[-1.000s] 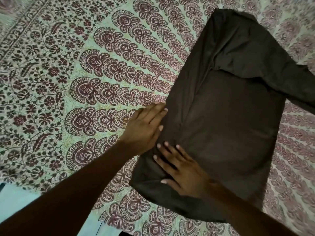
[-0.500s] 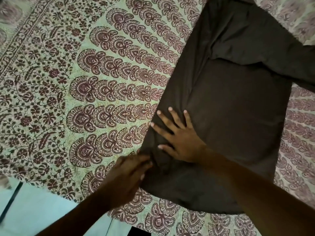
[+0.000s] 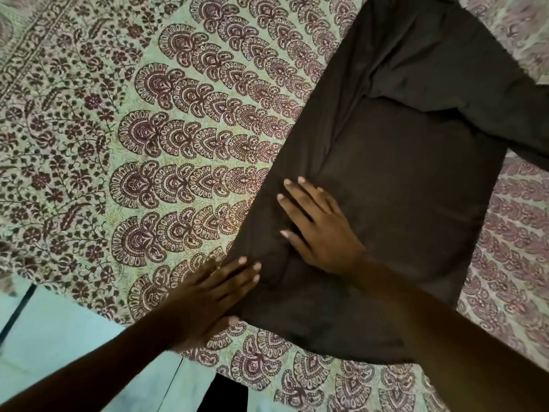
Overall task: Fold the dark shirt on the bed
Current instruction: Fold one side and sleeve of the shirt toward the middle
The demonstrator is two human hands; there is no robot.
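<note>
The dark shirt (image 3: 401, 188) lies flat on the patterned bed cover, partly folded into a long panel, with one sleeve (image 3: 490, 93) reaching off to the upper right. My right hand (image 3: 320, 230) lies palm down on the shirt's near left part, fingers spread. At the shirt's left edge near the bottom corner, my left hand (image 3: 208, 301) rests flat with its fingertips on the cloth and its palm on the cover. Neither hand grips the fabric.
The bed cover (image 3: 148, 144) is pale green with maroon paisley and floral print and fills most of the view. Its near edge runs along the bottom left, where a light floor (image 3: 59, 337) shows beside a dark strip.
My left hand slid from the shirt's mid left edge toward its near corner, then opened flat. The right hand moved up the shirt. The view shifted closer.
</note>
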